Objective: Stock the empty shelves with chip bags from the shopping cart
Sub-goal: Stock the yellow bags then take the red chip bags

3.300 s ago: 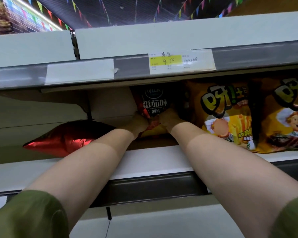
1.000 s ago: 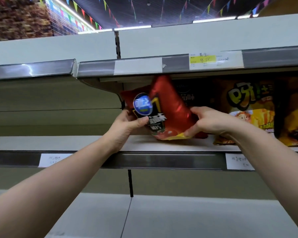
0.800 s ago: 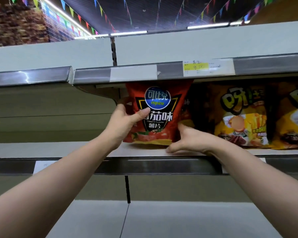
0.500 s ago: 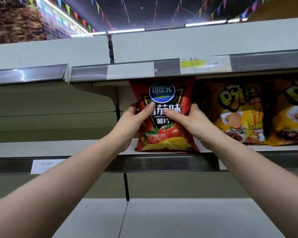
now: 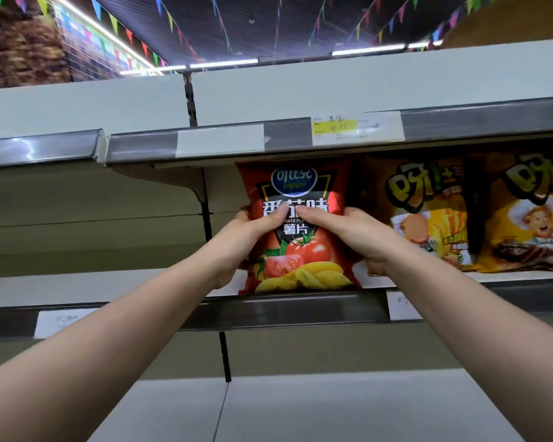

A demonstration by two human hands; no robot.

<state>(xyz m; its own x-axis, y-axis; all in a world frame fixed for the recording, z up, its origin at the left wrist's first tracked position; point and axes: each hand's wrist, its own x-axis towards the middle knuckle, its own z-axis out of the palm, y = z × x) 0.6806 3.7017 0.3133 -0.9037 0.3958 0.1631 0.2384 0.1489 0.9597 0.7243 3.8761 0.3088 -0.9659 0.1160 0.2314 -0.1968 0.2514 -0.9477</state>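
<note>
A red tomato chip bag (image 5: 300, 186) stands upright at the front of the middle shelf (image 5: 93, 283), face outward. My left hand (image 5: 243, 240) grips its left side with the thumb across the front. My right hand (image 5: 351, 234) grips its right side, thumb also on the front, the two thumbs almost meeting. To the right stand two yellow chip bags (image 5: 428, 215), also upright. The shopping cart is out of view.
The shelf above (image 5: 224, 141) hangs low over the bag tops and carries a yellow price tag (image 5: 342, 127). The middle shelf runs bare to the left of the red bag. A lower shelf (image 5: 300, 406) lies below my arms.
I picked the red bag up from lying on the shelf, turned it face-forward and stood it upright at the shelf front. Both thumbs have come together on its front.
</note>
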